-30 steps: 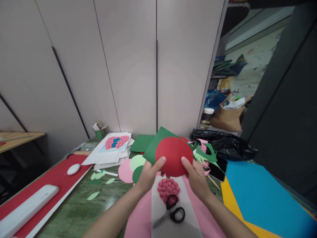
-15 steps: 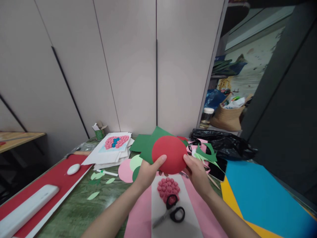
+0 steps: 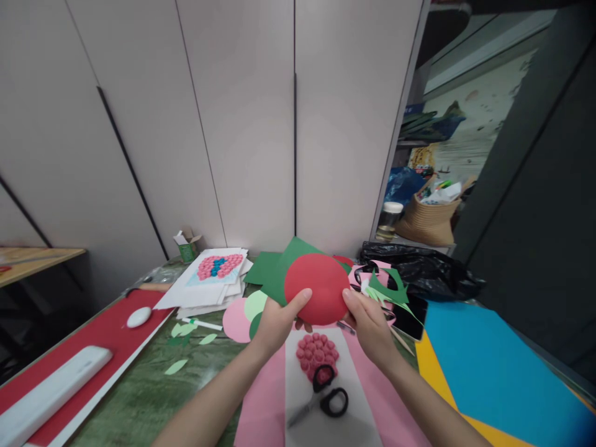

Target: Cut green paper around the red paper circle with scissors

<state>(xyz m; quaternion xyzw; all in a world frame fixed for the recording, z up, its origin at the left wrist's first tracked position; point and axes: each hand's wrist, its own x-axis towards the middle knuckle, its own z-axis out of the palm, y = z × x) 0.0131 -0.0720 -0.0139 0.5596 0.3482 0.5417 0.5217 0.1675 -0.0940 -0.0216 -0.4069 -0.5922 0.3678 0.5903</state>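
Note:
A red paper circle (image 3: 321, 279) is held up over the table between both hands. My left hand (image 3: 282, 320) grips its lower left, thumb on the front and fingers behind. At the right edge, my right hand (image 3: 370, 320) pinches it between thumb and fingers. Below lies a white sheet (image 3: 344, 422) bearing a cluster of pink paper rosettes (image 3: 317, 352). Black-handled scissors (image 3: 321, 397) rest on that sheet, overlapping the lowest rosettes. Beneath the sheet is pink paper (image 3: 265, 397). Green paper (image 3: 279, 270) stands out behind the circle.
Left of the hands are pink (image 3: 235, 321) and green paper circles, cut leaves (image 3: 176, 367), and a rosette picture (image 3: 218, 267) on stacked sheets. Paper scraps (image 3: 386, 285), a phone (image 3: 414, 320), and blue card (image 3: 493, 360) lie right. A black plastic bag (image 3: 419, 270) sits behind.
The red circle and both hands have shifted very slightly left and up. Both hands keep their hold, and the things on the table stay where they were.

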